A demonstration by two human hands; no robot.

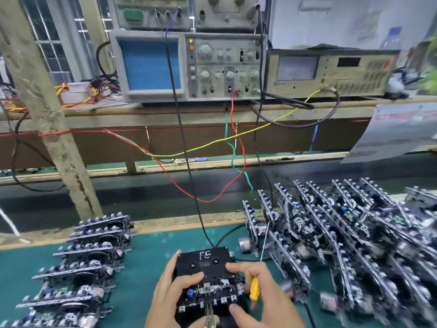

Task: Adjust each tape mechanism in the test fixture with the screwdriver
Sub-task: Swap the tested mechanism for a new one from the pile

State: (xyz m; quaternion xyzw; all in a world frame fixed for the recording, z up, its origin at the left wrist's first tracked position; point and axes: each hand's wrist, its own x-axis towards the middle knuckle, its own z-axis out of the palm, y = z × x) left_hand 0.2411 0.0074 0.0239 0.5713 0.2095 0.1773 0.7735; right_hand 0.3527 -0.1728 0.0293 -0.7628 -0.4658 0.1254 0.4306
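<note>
A tape mechanism (212, 292) sits in the black test fixture at the bottom centre, with a black test cassette (204, 261) marked "FE" lying on top of it. My left hand (170, 290) holds the unit from the left, thumb on the cassette. My right hand (260, 294) grips the unit from the right, with fingers on the cassette and the front edge. That hand also holds a yellow-handled screwdriver (255, 288) whose thin shaft points up and away.
A row of mechanisms (82, 263) lies stacked at the left. A dense pile of mechanisms (350, 233) fills the right side. An oscilloscope (186, 67) and other test sets stand on the shelf behind. Red, green, yellow and black wires hang down to the fixture.
</note>
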